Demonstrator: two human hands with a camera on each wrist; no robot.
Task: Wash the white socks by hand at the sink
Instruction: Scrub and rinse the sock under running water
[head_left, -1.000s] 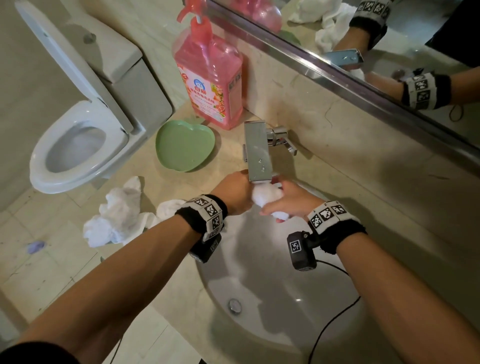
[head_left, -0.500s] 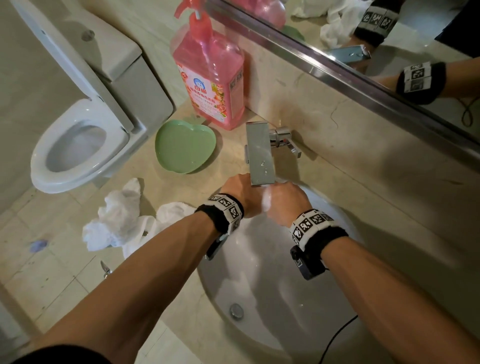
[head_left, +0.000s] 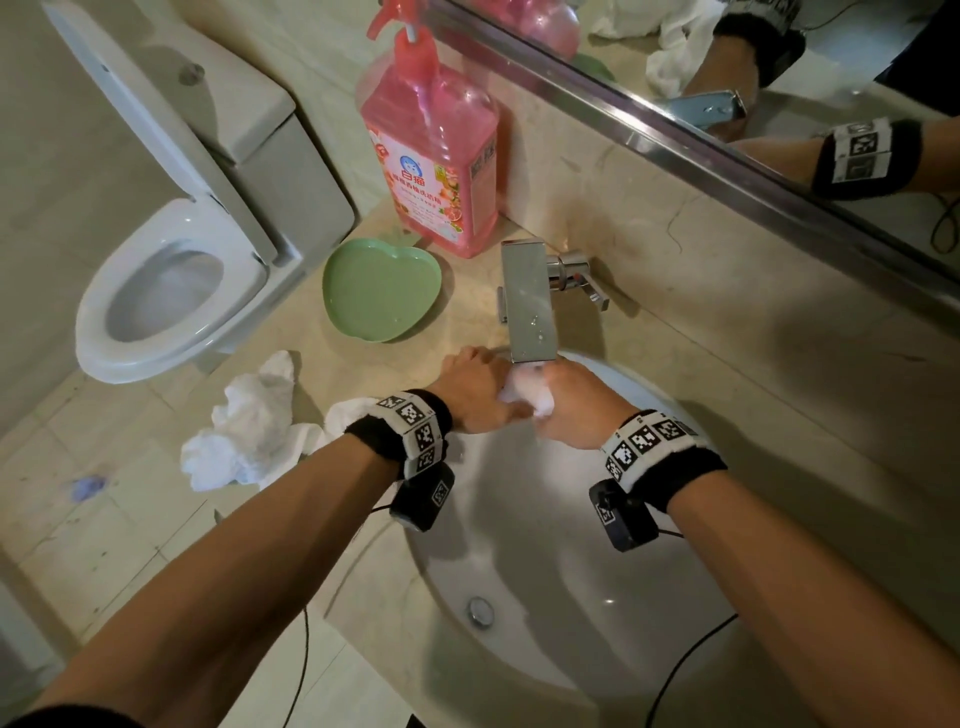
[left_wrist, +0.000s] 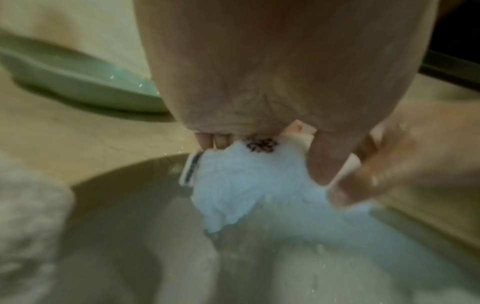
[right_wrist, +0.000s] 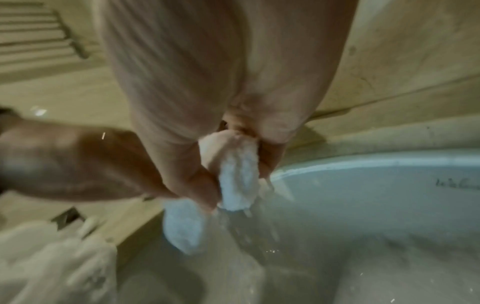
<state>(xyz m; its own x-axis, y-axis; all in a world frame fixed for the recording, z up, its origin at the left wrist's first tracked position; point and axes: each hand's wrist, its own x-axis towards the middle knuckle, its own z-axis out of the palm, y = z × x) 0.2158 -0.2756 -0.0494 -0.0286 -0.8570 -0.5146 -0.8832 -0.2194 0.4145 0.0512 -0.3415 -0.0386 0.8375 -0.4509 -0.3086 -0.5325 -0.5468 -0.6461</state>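
Observation:
A wet white sock is bunched between both hands just under the square chrome faucet, over the back of the white sink. My left hand grips its left part, fingers curled round the cloth, which bears a small dark mark. My right hand grips the other part, and the sock hangs out of the fist, dripping water. More white socks lie crumpled on the counter left of the basin.
A pink pump bottle stands at the wall behind a green heart-shaped dish. A toilet with raised lid is to the left, below counter level. The mirror runs along the wall. Camera cables hang over the basin's front.
Both hands stayed under the faucet with the sock. They pressed tightly together half a second ago; now more of the sock shows between them again.

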